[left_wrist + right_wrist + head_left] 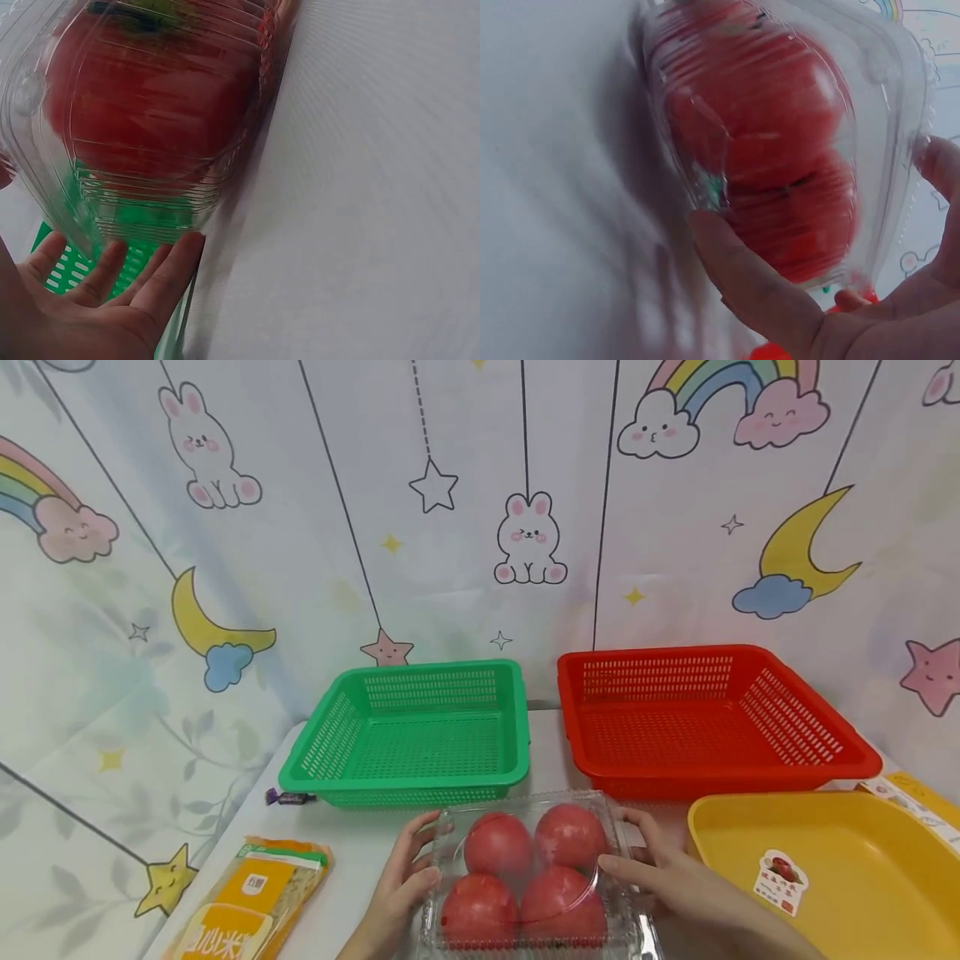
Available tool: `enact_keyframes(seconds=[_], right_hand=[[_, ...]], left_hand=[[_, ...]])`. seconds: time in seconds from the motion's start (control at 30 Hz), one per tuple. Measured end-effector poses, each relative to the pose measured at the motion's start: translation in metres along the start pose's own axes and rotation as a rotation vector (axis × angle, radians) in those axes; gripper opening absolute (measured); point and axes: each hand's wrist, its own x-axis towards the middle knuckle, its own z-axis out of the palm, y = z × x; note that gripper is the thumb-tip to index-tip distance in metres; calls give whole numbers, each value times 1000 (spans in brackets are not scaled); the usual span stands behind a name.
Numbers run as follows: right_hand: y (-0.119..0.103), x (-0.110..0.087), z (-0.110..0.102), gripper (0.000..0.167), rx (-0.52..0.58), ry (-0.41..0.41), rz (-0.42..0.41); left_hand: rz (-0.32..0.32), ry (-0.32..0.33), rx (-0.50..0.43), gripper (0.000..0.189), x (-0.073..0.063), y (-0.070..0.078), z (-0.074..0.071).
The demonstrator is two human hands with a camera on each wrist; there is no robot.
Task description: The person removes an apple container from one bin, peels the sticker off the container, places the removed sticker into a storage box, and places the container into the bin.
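Note:
A clear plastic clamshell box (525, 893) with several large red tomatoes (498, 843) inside is at the front middle of the table. My left hand (405, 881) holds its left side, thumb by the lid rim. In the left wrist view, the fingertips (191, 244) press the ribbed lower wall. On the opposite side my right hand (656, 864) grips the box, its thumb over the lid edge. The right wrist view shows one finger (742, 274) along the lower edge and the thumb at the rim. A green stem top (154, 15) shows on one tomato.
Behind the box stand a green basket (427, 781) and a red basket (720, 777). A yellow tray (847, 835) with a sticker is at the right, beside a yellow-and-white packet (911, 802). An orange food packet (255, 893) and a purple-wrapped candy (291, 797) lie at the left.

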Motion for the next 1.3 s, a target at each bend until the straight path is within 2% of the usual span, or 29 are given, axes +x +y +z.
enact_keyframes(seconds=[0.1,0.37,0.5,0.67,0.8,0.93,1.0,1.2,1.3], right_hand=[[5,2,2,76,-4,27,-30],[14,6,3,79,75,55,-28],[16,6,1,79,85,64,-34],[15,4,-1,79,106,64,-37],[12,2,-1,76,184,42,-26],[4,-4,-3,66,309,11,-4],[-1,-8,-7,62,333,2,-8],[-19,-17,-23,51,242,-16,-81],[-34,-14,-27,57,173,-5,-98]], left_hand=[[-13,7,-1,56,0,0,0],[-72,68,-17,55,-1,-1,3],[-62,141,-10,50,0,-2,3],[-37,268,-6,45,2,1,1],[-14,366,-83,45,7,6,-3],[-9,419,-173,49,12,13,-7],[-13,440,-223,51,15,16,-7],[-65,550,-333,50,23,22,-7],[-89,614,-356,50,26,25,-7]])
